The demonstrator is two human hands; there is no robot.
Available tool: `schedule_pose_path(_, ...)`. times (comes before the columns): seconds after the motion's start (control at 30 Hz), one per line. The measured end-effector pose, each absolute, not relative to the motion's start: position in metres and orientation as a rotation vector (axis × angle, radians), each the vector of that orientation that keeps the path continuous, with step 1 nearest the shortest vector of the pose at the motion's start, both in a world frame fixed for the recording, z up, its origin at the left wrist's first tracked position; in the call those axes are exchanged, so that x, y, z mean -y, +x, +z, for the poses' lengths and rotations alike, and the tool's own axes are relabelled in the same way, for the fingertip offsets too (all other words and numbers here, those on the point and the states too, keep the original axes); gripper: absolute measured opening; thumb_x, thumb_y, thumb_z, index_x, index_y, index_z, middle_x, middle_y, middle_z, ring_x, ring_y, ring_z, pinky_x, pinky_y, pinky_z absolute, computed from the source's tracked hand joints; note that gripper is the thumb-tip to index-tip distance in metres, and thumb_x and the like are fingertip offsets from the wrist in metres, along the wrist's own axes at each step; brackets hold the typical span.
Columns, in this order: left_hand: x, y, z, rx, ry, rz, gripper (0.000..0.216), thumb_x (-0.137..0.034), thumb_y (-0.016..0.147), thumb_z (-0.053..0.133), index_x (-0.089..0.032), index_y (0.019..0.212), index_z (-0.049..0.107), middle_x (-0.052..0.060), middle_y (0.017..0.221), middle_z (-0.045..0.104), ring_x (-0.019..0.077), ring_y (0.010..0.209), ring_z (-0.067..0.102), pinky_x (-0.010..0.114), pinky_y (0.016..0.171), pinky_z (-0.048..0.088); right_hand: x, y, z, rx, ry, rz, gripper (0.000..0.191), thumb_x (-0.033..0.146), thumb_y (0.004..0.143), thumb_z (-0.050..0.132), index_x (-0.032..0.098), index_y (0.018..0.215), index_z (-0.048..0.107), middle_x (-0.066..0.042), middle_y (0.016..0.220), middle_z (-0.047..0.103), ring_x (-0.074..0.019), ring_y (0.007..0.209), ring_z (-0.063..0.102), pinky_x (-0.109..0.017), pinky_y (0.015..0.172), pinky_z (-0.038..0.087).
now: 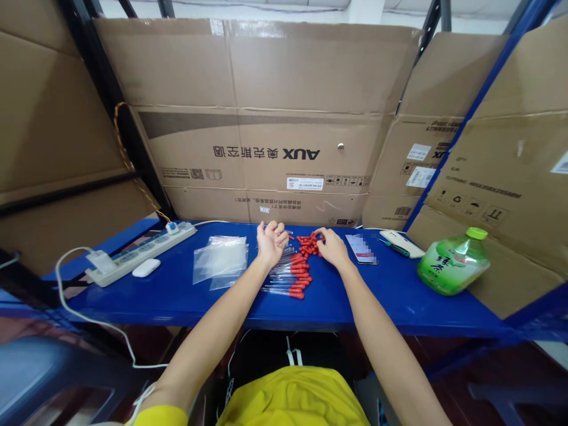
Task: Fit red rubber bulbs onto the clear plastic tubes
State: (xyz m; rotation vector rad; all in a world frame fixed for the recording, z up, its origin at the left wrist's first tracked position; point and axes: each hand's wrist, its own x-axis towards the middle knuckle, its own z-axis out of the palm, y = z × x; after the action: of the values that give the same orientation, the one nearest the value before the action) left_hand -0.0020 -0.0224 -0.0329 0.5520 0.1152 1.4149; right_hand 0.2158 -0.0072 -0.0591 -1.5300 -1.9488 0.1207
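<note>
My left hand point(271, 242) is turned palm up with its fingers curled closed. A thin clear glass tube seems to stick out beside its fingertips, mostly hidden by them. At the edge of a pile of loose red rubber bulbs point(306, 241), my right hand point(332, 247) bends its fingers down and pinches at one bulb. Below both hands lies a row of glass droppers point(281, 278), their red bulb ends point(300, 277) pointing right. Clear plastic bags point(220, 260) lie flat to the left of my left forearm.
A phone point(361, 248) lies right of my right hand, then a green pen-like tool point(396, 248) on a white object point(406, 243). A green tea bottle point(455, 263) is at the right. A power strip point(144, 253) and white case point(146, 267) are left. Cardboard point(266, 130) walls the blue table point(177, 302).
</note>
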Motion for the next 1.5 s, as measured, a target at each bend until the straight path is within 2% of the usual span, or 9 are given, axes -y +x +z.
schedule_pose_path(0.27, 0.022, -0.005, -0.033, -0.180, 0.567, 1.474, 0.042, -0.049, 0.099, 0.034, -0.021, 0.070, 0.025, -0.005, 0.061, 0.026, 0.0060, 0.039, 0.017, 0.023, 0.039, 0.014, -0.007, 0.230, -0.075, 2.079, -1.520, 0.340, 0.046, 0.014, 0.079, 0.062, 0.023, 0.125, 0.063, -0.008, 0.114, 0.070, -0.0212, 0.105, 0.065, -0.030, 0.092, 0.048)
schedule_pose_path(0.37, 0.022, -0.005, -0.032, -0.227, 0.584, 1.489, 0.044, -0.051, 0.099, 0.036, -0.021, 0.069, 0.024, -0.006, 0.060, 0.025, 0.0062, 0.039, 0.015, 0.023, 0.040, 0.013, -0.010, 0.235, -0.076, 2.024, -1.563, 0.278, 0.047, 0.010, 0.079, 0.059, 0.022, 0.124, 0.064, -0.009, 0.113, 0.068, -0.0210, 0.103, 0.066, -0.031, 0.093, 0.048)
schedule_pose_path(0.47, 0.022, -0.005, -0.031, -0.241, 0.580, 1.494, 0.045, -0.053, 0.099, 0.034, -0.021, 0.069, 0.023, -0.006, 0.060, 0.023, 0.0066, 0.040, 0.013, 0.023, 0.040, 0.014, -0.013, 0.242, -0.078, 1.924, -1.712, 0.168, 0.045, 0.010, 0.081, 0.057, 0.020, 0.124, 0.066, -0.012, 0.113, 0.067, -0.0249, 0.105, 0.065, -0.034, 0.093, 0.046)
schedule_pose_path(0.67, 0.021, -0.005, -0.033, -0.198, 0.590, 1.491, 0.046, -0.053, 0.099, 0.036, -0.021, 0.068, 0.025, -0.006, 0.059, 0.023, 0.0060, 0.039, 0.014, 0.023, 0.039, 0.014, -0.017, 0.245, -0.084, 1.985, -1.748, 0.101, 0.055, 0.010, 0.087, 0.051, 0.025, 0.139, 0.060, -0.014, 0.118, 0.064, -0.0276, 0.109, 0.061, -0.034, 0.096, 0.042)
schedule_pose_path(0.83, 0.021, -0.004, -0.033, -0.181, 0.577, 1.484, 0.044, -0.052, 0.100, 0.033, -0.021, 0.069, 0.024, -0.006, 0.059, 0.023, 0.0061, 0.039, 0.015, 0.023, 0.039, 0.015, -0.019, 0.237, -0.086, 2.042, -1.742, 0.108, 0.036, 0.017, 0.093, 0.047, 0.024, 0.121, 0.070, -0.013, 0.110, 0.067, -0.0263, 0.106, 0.061, -0.034, 0.093, 0.042)
schedule_pose_path(1.1, 0.023, -0.003, -0.031, -0.197, 0.595, 1.484, 0.044, -0.049, 0.099, 0.036, -0.021, 0.068, 0.023, -0.006, 0.059, 0.022, 0.0060, 0.038, 0.015, 0.024, 0.040, 0.014, -0.018, 0.233, -0.082, 1.927, -1.711, 0.221, 0.012, 0.029, 0.089, 0.058, 0.023, 0.097, 0.065, -0.004, 0.087, 0.072, -0.0202, 0.083, 0.065, -0.027, 0.068, 0.039)
schedule_pose_path(1.23, 0.022, -0.003, -0.031, -0.230, 0.609, 1.500, 0.046, -0.050, 0.098, 0.042, -0.021, 0.068, 0.023, -0.006, 0.058, 0.023, 0.0056, 0.037, 0.016, 0.023, 0.040, 0.015, -0.015, 0.232, -0.078, 1.822, -1.668, 0.269, 0.012, 0.035, 0.090, 0.060, 0.024, 0.089, 0.064, -0.002, 0.080, 0.071, -0.0179, 0.075, 0.064, -0.026, 0.065, 0.038)
schedule_pose_path(1.37, 0.022, -0.004, -0.030, -0.177, 0.608, 1.487, 0.046, -0.050, 0.100, 0.038, -0.021, 0.068, 0.022, -0.007, 0.058, 0.022, 0.0058, 0.038, 0.014, 0.024, 0.039, 0.015, -0.010, 0.229, -0.069, 1.708, -1.644, 0.182, 0.007, 0.028, 0.083, 0.063, 0.025, 0.089, 0.065, 0.000, 0.079, 0.070, -0.0183, 0.076, 0.064, -0.026, 0.066, 0.040)
schedule_pose_path(1.5, 0.025, -0.005, -0.025, -0.176, 0.617, 1.473, 0.048, -0.049, 0.100, 0.039, -0.021, 0.068, 0.017, -0.007, 0.057, 0.018, 0.0056, 0.038, 0.013, 0.024, 0.039, 0.017, 0.000, 0.214, -0.059, 1.614, -1.499, 0.080, 0.024, 0.025, 0.082, 0.061, 0.024, 0.105, 0.064, -0.003, 0.090, 0.072, -0.0204, 0.080, 0.063, -0.029, 0.073, 0.045)
